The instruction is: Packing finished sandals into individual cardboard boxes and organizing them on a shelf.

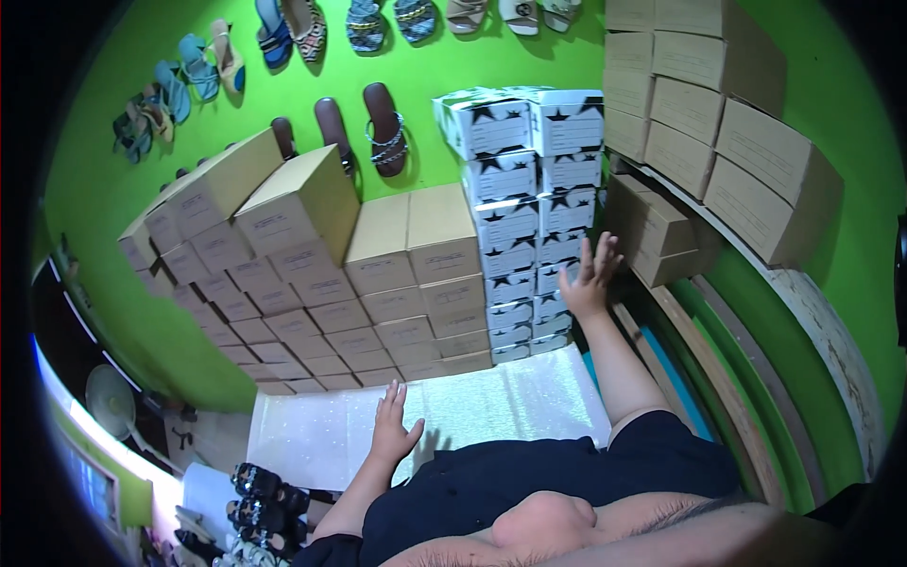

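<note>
My right hand (590, 282) is raised, fingers apart and nothing held. It is nearest the right-hand column of white shoe boxes with black stars (568, 177) and brown cardboard boxes (659, 231) on its right; whether it touches either I cannot tell. My left hand (393, 433) appears above the white sheeted tabletop (321, 435), its fingers stretched out, holding nothing. Beyond it, several stacked brown shoe boxes (412, 298) rise against the green wall, their left part stepped. The lower right of the white stack is partly hidden behind my right hand.
Sandals (385, 132) hang on the green wall. More brown boxes (682, 104) stand on a shelf (746, 248) at the right, with wooden rails (727, 387) below. Black footwear (260, 506) sits at lower left, near a fan (111, 399).
</note>
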### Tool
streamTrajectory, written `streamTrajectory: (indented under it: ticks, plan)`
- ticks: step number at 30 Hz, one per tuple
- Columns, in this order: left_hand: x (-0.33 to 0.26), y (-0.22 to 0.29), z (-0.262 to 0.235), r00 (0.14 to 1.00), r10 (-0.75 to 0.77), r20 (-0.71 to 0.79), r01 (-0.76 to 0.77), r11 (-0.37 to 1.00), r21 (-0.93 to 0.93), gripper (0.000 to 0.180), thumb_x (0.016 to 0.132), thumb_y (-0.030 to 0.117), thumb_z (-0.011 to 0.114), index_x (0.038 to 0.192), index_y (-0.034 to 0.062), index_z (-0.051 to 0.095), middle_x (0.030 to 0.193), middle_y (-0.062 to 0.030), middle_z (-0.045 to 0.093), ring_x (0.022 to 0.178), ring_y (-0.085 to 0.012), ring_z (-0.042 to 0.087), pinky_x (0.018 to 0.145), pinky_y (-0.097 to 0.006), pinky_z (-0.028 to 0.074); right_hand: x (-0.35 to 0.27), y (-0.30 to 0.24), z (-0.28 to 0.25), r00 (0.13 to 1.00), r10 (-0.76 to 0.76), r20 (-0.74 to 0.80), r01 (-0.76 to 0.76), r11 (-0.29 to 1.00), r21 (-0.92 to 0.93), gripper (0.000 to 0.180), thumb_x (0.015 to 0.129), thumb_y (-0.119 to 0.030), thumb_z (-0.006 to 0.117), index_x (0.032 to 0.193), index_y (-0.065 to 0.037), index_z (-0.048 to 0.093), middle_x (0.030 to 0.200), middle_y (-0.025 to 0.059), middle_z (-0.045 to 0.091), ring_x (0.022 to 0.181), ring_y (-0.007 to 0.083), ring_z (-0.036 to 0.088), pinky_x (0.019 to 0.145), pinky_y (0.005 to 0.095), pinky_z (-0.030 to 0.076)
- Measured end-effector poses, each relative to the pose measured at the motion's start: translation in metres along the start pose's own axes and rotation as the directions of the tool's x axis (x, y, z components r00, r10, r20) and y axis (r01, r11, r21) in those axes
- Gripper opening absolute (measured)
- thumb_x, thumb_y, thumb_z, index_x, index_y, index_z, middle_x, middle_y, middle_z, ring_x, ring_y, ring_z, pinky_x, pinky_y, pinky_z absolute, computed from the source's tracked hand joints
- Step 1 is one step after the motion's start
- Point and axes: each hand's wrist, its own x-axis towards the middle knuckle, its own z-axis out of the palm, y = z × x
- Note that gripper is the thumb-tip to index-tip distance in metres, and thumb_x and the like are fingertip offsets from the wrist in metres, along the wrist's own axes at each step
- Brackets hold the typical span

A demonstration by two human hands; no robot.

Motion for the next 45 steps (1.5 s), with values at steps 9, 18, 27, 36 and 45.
streamTrajectory:
  ticks: [9,18,27,36,45]
  plan:
    - [-0.047,-0.073,-0.057,0.993,-0.097,-0.07,0.096,0.995,-0.027,0.086,0.081,0.023,0.074,0.152,0.0032,0.031,0.158,-0.0231,0.03,0.147,-0.0418,0.027,0.118,-0.053,0.024,0.071,-0.232,0.038,0.937,-0.336,0.091,0.295,0.905,0.306,0.097,0.074,-0.031,0.08,0.154,-0.02,0.027,0.163,0.0192,0.012,0.151,0.0447,0.004,0.114,0.0708,0.001]
    - [-0.09,-0.14,-0.117,0.982,-0.127,-0.14,0.129,0.992,0.003,0.087,0.08,0.021,0.073,0.153,0.0024,0.029,0.157,-0.024,0.03,0.147,-0.042,0.027,0.119,-0.05,0.023,0.176,-0.397,0.047,0.866,-0.366,0.34,0.279,0.919,0.278,0.118,0.07,-0.043,0.083,0.16,-0.026,0.008,0.165,0.0088,0.008,0.152,0.0385,-0.004,0.109,0.0788,0.001]
    - [-0.114,-0.18,-0.147,0.983,-0.137,-0.124,0.141,0.99,0.026,0.088,0.079,0.02,0.073,0.153,0.0026,0.029,0.157,-0.0241,0.03,0.146,-0.0422,0.028,0.119,-0.051,0.024,0.197,-0.425,0.069,0.897,-0.314,0.312,0.329,0.944,0.007,0.106,0.072,-0.03,0.08,0.157,-0.017,0.02,0.155,0.01,0.029,0.151,0.0342,0.011,0.109,0.0793,0.003]
    - [-0.087,-0.169,-0.148,0.985,-0.09,-0.15,0.088,0.996,-0.017,0.085,0.079,0.018,0.073,0.152,0.0026,0.031,0.156,-0.0237,0.034,0.146,-0.0415,0.029,0.118,-0.047,0.026,0.171,-0.352,-0.011,0.91,-0.334,0.245,0.3,0.939,0.168,0.105,0.059,-0.027,0.088,0.148,-0.021,0.034,0.147,0.0052,0.037,0.149,0.0311,0.02,0.11,0.0794,0.001]
    - [-0.035,-0.103,-0.167,0.937,-0.143,-0.318,0.076,0.974,-0.213,0.087,0.079,0.015,0.07,0.155,0.0067,0.028,0.157,-0.0213,0.033,0.148,-0.036,0.028,0.12,-0.041,0.025,0.105,-0.225,-0.115,0.918,-0.393,0.059,0.305,0.791,0.53,0.107,0.052,-0.031,0.095,0.142,-0.016,0.039,0.145,0.0151,0.046,0.143,0.0419,0.032,0.117,0.0637,0.02]
